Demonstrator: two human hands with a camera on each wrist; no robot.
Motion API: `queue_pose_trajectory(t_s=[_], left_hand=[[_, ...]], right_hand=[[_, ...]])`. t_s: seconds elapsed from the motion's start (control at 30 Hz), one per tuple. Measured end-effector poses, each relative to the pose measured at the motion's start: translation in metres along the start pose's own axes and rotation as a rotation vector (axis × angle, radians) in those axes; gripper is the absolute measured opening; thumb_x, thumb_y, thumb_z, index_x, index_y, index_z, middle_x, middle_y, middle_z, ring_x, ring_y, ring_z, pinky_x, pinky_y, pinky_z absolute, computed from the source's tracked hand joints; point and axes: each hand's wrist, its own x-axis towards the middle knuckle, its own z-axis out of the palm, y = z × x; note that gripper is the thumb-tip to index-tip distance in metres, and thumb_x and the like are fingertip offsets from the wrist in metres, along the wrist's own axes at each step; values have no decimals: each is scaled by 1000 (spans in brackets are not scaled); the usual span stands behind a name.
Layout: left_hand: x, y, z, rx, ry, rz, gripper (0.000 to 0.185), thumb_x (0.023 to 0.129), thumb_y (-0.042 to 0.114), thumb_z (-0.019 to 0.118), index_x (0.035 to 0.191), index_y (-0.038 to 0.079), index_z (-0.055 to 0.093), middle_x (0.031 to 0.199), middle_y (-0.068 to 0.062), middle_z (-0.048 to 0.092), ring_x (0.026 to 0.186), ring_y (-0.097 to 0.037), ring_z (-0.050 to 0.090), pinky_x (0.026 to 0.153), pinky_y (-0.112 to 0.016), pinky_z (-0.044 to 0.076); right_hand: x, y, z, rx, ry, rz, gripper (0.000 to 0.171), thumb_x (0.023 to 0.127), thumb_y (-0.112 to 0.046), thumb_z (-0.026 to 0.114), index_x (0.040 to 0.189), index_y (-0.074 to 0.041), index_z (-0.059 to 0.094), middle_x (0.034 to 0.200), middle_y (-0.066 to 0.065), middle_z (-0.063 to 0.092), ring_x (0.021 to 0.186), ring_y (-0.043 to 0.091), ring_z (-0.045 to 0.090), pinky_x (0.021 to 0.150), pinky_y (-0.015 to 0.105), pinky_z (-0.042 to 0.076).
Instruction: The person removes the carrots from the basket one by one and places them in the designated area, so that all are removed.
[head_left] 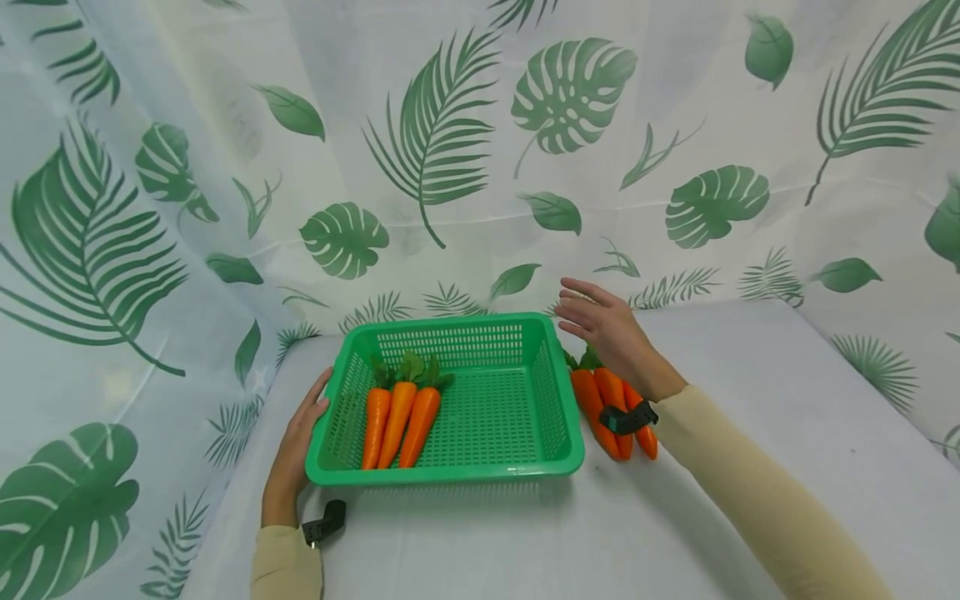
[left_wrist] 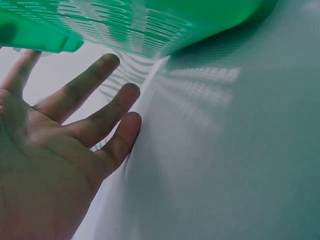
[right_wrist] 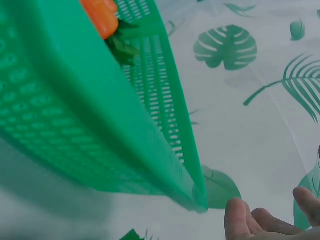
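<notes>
Green leaves in many shapes are printed across the white backdrop [head_left: 465, 242], which begins at the far left and runs behind everything; next to its left panel a beige left sleeve [head_left: 287, 562] comes up from below, with a small black camera [head_left: 324, 522] at the wrist. Beyond it the left hand [head_left: 302, 429] rests against the left side of the basket [head_left: 450, 476], and the left wrist view shows its fingers spread and nearly straight, one reaching up to the rim while the other three stand apart from the plastic. Green too, and pierced with slots, the basket sits in front of the person, holding three orange carrots [head_left: 397, 423] side by side in its left half, leafy tops toward the far wall and tips toward the near rim. Near the right far corner the right hand [head_left: 607, 329] is raised with fingers extended, holding nothing and well apart from the left hand. Partly hidden below its wrist and another black camera [head_left: 630, 419], three more carrots [head_left: 611, 387] lie just beside the basket, leaves away from the person; farther right, the other beige sleeve [head_left: 757, 483] slants across the white tablecloth [head_left: 810, 400]
</notes>
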Motion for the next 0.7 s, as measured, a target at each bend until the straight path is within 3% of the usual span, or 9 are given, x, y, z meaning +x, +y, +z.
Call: queue_pose_trajectory(t_s=[0.4,0.7], left_hand=[[0,2,0,-14,1,-8,58,118,46,34,173,32,23,174,2,23,141,-24,35,100,-21,44],[1,-1,-1,-22,-3,-3,57,118,44,34,173,32,24,174,1,24,141,-24,36,99,-21,45]], right_hand=[[11,8,24,63,-59,3,58,114,-15,51,167,0,31,168,23,33,152,44,35,123,48,30],[17,15,42,45,-77,18,56,113,-10,51,165,2,34,164,25,39,148,46,41,120,51,34]])
